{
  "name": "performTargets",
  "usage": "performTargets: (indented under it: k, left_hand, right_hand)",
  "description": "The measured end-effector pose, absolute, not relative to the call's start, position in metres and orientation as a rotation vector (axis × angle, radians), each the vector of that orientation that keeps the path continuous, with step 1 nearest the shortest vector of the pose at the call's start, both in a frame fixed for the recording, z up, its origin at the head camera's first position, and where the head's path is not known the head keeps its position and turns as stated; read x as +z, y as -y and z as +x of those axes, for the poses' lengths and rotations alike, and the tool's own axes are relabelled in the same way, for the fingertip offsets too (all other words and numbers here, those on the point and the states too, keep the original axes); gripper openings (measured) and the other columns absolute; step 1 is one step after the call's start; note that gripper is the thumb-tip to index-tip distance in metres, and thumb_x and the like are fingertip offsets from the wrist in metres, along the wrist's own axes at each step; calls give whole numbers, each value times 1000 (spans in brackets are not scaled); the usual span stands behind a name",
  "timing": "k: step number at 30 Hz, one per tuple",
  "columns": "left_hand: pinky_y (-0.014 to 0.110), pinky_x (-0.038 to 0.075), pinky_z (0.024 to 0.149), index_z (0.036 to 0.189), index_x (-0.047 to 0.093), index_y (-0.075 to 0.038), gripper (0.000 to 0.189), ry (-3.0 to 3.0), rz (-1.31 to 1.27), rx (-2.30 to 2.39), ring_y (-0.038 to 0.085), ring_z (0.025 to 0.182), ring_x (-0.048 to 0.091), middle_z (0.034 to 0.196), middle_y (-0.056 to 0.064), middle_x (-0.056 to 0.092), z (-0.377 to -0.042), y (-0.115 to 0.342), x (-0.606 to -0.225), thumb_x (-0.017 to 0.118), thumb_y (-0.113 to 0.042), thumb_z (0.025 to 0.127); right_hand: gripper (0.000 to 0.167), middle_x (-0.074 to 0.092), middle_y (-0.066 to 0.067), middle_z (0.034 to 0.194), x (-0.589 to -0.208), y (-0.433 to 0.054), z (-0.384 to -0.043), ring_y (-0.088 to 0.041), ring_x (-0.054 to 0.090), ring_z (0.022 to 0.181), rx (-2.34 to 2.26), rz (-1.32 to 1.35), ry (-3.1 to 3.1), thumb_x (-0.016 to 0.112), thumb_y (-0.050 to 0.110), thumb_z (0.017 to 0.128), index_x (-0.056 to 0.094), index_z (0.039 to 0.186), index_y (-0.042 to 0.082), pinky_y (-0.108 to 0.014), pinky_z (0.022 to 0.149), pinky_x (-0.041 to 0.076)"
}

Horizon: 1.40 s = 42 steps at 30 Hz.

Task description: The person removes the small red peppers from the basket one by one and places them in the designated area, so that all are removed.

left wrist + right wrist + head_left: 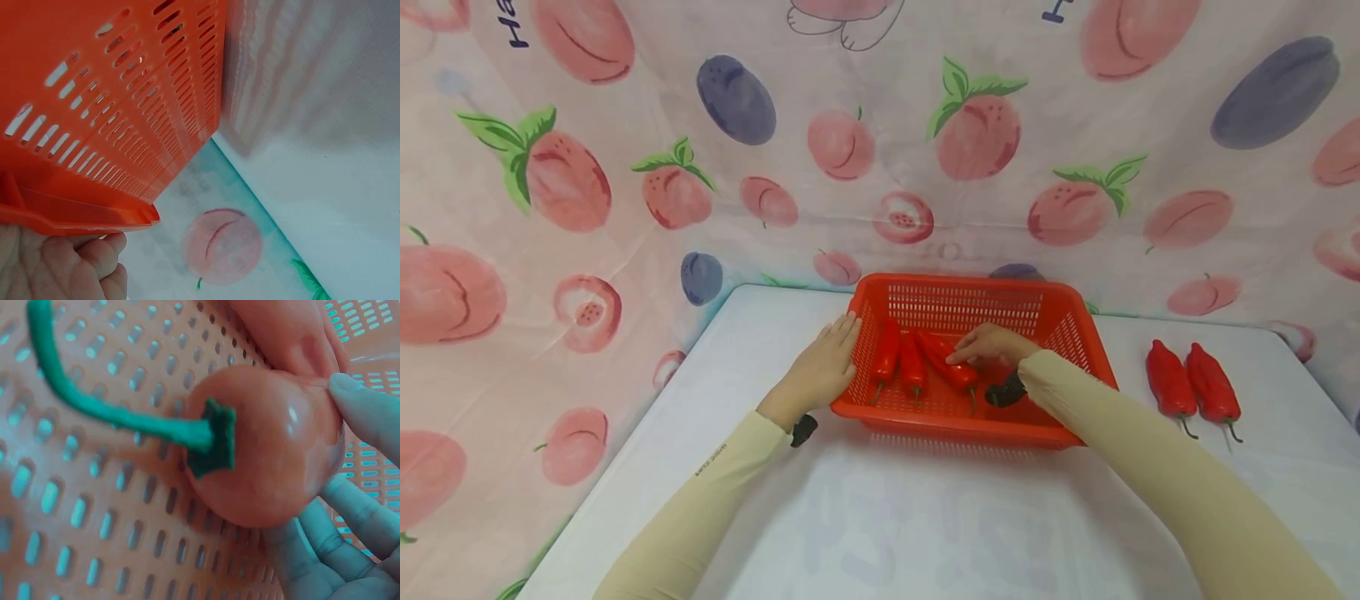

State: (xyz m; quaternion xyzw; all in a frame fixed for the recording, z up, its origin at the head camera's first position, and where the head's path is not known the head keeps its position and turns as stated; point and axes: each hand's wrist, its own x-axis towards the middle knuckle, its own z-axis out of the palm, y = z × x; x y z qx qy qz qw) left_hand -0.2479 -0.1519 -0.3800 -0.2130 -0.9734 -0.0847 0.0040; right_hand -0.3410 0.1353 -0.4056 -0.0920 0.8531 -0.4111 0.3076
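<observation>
Red and slotted, a basket [955, 422] sat on a white counter [880, 525]; inside it, the fingers of the right hand [990, 344] pinched a red pepper [959, 375], with two inner peppers [912, 364] just left of those fingers and an outer pair [1170, 382] well to their right; the left hand [820, 364], fingers straight, touched the basket

Narrow gap btwn bskt [940, 422] & outer peppers [1169, 382]

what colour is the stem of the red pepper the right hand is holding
The stem is green, seen best in the right wrist view.
</observation>
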Motion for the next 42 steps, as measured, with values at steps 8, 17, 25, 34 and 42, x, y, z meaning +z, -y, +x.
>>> performTargets:
  k: [8, 17, 25, 34, 42]
  left_hand:
    - [42, 13, 121, 148, 17, 4, 63, 3054, -668, -268, 30, 147, 13, 157, 18, 14, -247, 152, -382, 40, -18, 93]
    - [43, 14, 120, 148, 17, 4, 63, 3051, -674, -261, 31, 146, 14, 156, 19, 14, -245, 151, -379, 40, -18, 93]
    - [42, 12, 121, 148, 17, 5, 63, 3043, -679, -261, 32, 146, 14, 156, 20, 14, -245, 151, -379, 40, -17, 93]
    - [42, 12, 121, 148, 17, 5, 63, 3049, -685, -237, 31, 146, 13, 156, 20, 14, -246, 151, -379, 40, -18, 94]
    - [42, 12, 121, 148, 17, 5, 63, 3065, -669, -224, 31, 146, 14, 156, 20, 14, -246, 149, -376, 40, -18, 94]
  right_hand:
    - [45, 68, 8, 75, -407, -137, -341, -11, 53, 72, -1093, -210, -2258, 71, 24, 82, 63, 118, -2, -22, 76, 49]
    - [50, 68, -7, 104, -408, -138, -340, -16, 54, 84, -1105, -201, -2330, 73, 26, 80, 62, 121, -2, -24, 78, 48]
    - [53, 67, -12, 108, -408, -137, -345, -14, 58, 79, -1212, -212, -2369, 73, 24, 80, 58, 124, -3, -23, 74, 53]
    - [51, 63, -19, 119, -406, -135, -351, -30, 57, 111, -1386, -299, -2453, 76, 21, 78, 60, 121, 0, -42, 96, 49]
    - [51, 61, -19, 122, -405, -135, -355, -31, 58, 112, -1547, -396, -2489, 77, 20, 77, 60, 121, 1, -44, 96, 49]
